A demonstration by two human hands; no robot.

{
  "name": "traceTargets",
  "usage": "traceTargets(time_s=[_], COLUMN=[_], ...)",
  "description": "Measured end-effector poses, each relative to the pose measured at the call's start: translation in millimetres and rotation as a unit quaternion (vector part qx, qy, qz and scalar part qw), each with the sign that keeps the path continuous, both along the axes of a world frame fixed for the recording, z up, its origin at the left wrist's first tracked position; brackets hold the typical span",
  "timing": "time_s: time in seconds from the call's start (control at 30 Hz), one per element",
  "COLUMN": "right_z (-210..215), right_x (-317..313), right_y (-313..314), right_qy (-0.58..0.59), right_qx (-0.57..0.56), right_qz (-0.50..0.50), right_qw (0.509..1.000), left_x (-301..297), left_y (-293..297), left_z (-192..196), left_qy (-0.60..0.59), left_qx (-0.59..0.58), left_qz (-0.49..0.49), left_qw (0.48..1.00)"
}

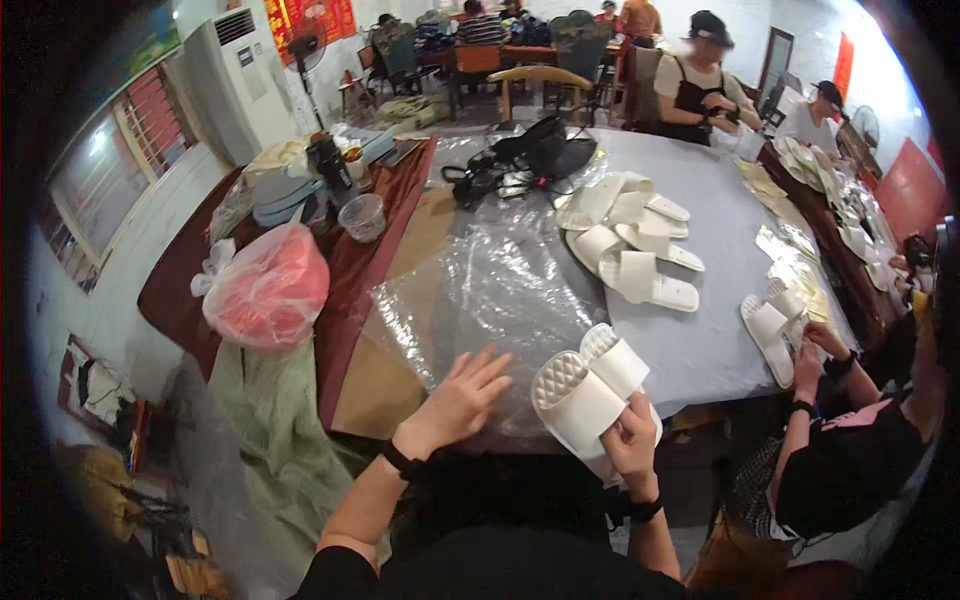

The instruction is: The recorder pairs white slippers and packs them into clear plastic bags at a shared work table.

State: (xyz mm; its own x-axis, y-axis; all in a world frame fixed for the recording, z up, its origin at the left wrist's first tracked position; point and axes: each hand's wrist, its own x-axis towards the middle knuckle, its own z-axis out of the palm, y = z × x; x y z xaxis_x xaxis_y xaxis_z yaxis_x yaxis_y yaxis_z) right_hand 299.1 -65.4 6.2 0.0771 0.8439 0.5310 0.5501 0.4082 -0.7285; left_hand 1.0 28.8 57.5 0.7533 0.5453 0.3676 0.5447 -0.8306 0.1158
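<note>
My right hand (630,440) grips a pair of white slide sandals (578,402) by their open ends, above the table's near edge. Their quilted footbeds show past the wide straps. To the left, my left hand (458,398) is held with its fingers spread, holding nothing. It is over or on clear plastic sheeting (515,270); whether it touches I cannot tell. Beyond the held pair, several more white slide sandals (640,275) lie in an overlapping row on the grey tabletop (690,350).
A pink-filled plastic bag (268,288), a clear tub (362,218) and a dark bottle (330,165) stand at the left. Black bags (530,160) lie at the far edge. On the right, a co-worker's hands (815,360) are at another sandal pair (772,325), near gold-coloured packets (790,260).
</note>
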Motion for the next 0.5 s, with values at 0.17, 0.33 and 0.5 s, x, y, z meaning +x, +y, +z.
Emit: traceTargets(time_s=[0.17, 0.33, 0.5], right_z=[9, 29, 46], right_x=[19, 33, 37], right_y=[-9, -27, -38], right_qy=[-0.004, 0.008, -0.010], right_qx=[0.033, 0.014, 0.021], right_qz=[-0.058, -0.088, -0.085], right_qw=[0.998, 0.996, 0.996], left_x=[-4, 5, 22], left_y=[-13, -27, -35], left_z=[-41, -43, -38], left_qy=[0.039, 0.031, 0.016], left_qx=[-0.098, -0.151, -0.143], left_qz=[0.079, 0.110, 0.107], left_qw=[0.991, 0.982, 0.984])
